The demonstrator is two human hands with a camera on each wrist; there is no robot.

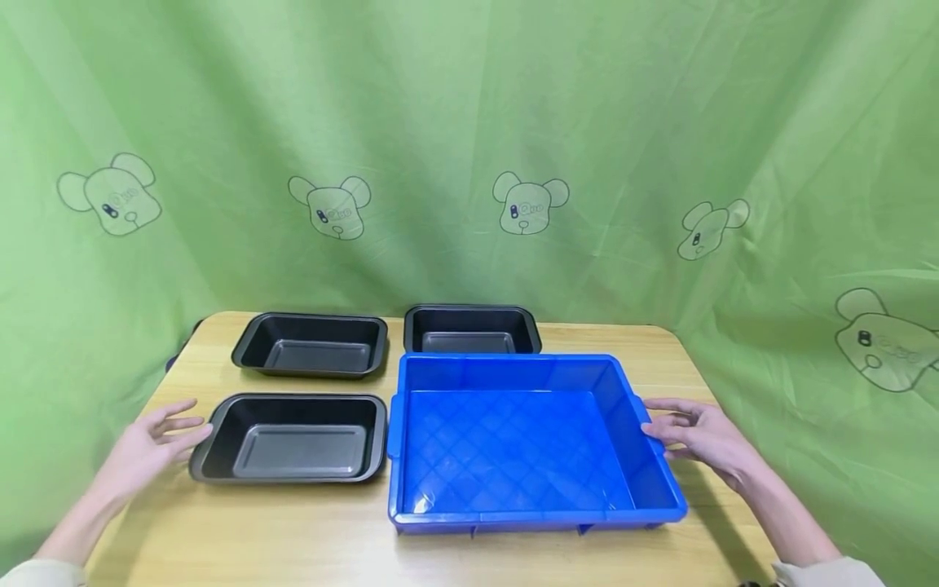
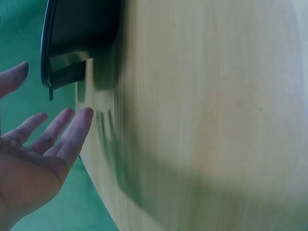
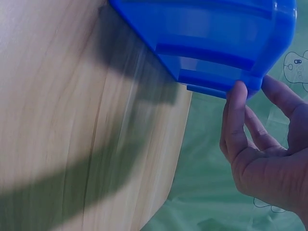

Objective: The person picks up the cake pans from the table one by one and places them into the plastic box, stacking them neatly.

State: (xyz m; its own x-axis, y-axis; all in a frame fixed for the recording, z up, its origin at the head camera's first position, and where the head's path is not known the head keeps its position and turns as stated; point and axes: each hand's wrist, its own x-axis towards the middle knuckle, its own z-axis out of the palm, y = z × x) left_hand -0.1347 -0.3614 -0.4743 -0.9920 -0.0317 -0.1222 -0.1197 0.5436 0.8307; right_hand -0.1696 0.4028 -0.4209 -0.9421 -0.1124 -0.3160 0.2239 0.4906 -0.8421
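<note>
In the head view, my left hand point(image 1: 157, 444) is spread at the left end of the near black loaf pan point(image 1: 304, 452). In the left wrist view a gap shows between those fingers and the pan point(image 2: 84, 26). On the other side, my right hand point(image 1: 697, 436) pinches the right rim of a shallow blue plastic bin point(image 1: 513, 456). The right wrist view has the thumb over the edge of the bin point(image 3: 211, 29) and fingers below it. Nothing lies inside the bin or the near pan.
Two more black loaf pans stand at the back of the wooden table point(image 1: 293, 538): one at the left point(image 1: 311, 346), one behind the bin point(image 1: 469, 330), partly hidden by it. A green curtain point(image 1: 440, 122) with mouse-head prints hangs around the table.
</note>
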